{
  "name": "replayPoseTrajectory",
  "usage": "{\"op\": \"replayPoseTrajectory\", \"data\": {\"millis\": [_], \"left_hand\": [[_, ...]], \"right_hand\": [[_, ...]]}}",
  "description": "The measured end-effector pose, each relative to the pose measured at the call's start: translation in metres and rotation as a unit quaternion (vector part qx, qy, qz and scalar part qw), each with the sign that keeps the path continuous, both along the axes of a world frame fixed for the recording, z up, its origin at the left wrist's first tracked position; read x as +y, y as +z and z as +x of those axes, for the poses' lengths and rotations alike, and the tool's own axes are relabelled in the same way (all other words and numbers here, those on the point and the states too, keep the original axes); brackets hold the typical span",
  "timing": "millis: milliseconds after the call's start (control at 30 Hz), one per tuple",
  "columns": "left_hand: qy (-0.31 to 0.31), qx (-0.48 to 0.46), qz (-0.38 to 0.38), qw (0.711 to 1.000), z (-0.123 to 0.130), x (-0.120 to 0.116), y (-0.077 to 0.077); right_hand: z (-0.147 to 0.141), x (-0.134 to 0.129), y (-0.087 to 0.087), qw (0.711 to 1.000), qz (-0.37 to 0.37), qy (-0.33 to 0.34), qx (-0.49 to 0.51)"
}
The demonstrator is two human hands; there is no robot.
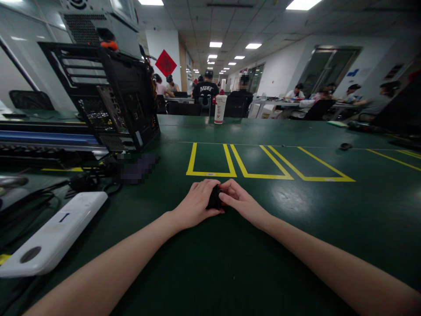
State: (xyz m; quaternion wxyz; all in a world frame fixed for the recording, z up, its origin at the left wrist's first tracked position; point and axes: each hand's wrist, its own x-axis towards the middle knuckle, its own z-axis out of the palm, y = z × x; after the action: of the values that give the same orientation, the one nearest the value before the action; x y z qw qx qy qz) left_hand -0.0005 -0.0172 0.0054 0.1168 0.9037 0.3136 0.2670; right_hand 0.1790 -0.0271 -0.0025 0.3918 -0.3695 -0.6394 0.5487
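Between my hands, low over the green table [210, 254], is a small black object [214, 199] whose kind I cannot make out. My left hand [195, 204] wraps round it from the left, fingers over the top and thumb along the near side. From the right, my right hand [241, 199] pinches at its edge with thumb and forefinger. The fingers cover much of the object. Just beyond my hands, yellow tape [212, 174] marks several open-ended boxes on the tabletop.
At left stand a black computer case [125, 92], tangled black cables [87, 181] and a white elongated device [55, 235]. A white bottle [219, 109] stands near the far edge. One dark round item [345, 146] lies at right. People sit at tables beyond.
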Motion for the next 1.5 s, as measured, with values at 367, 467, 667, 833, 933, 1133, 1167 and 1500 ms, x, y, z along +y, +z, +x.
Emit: {"op": "replayPoseTrajectory", "data": {"millis": [367, 467, 667, 833, 933, 1133, 1167, 1500], "left_hand": [[0.004, 0.007, 0.002, 1.000, 0.0005, -0.0001, -0.0004], [0.001, 0.007, 0.001, 1.000, 0.0001, -0.0001, 0.0003], [-0.001, -0.004, 0.004, 1.000, 0.0001, 0.0012, -0.0019], [0.005, -0.007, 0.011, 1.000, 0.0010, 0.0016, -0.0041], [0.004, 0.002, 0.008, 1.000, 0.0007, 0.0006, -0.0019], [-0.006, 0.009, -0.010, 1.000, -0.0006, -0.0016, 0.0039], [-0.006, 0.005, -0.009, 1.000, -0.0005, -0.0014, 0.0035], [0.002, -0.006, -0.003, 1.000, 0.0003, 0.0002, -0.0008]], "right_hand": [[0.0033, 0.0008, 0.0048, 0.998, -0.009, 0.058, 0.028], [0.0022, -0.0004, 0.0057, 0.999, -0.011, 0.033, 0.015], [0.0007, 0.0002, 0.0007, 1.000, -0.013, -0.004, -0.019], [0.0028, 0.0029, -0.0011, 1.000, -0.006, 0.027, 0.003], [0.0037, 0.0024, 0.0008, 0.998, 0.003, 0.056, 0.037], [0.0027, 0.0005, 0.0012, 1.000, -0.012, 0.006, 0.012], [0.0023, 0.0005, 0.0009, 1.000, -0.013, 0.000, 0.006], [0.0042, 0.0007, 0.0040, 0.998, -0.010, 0.053, 0.037]]}}
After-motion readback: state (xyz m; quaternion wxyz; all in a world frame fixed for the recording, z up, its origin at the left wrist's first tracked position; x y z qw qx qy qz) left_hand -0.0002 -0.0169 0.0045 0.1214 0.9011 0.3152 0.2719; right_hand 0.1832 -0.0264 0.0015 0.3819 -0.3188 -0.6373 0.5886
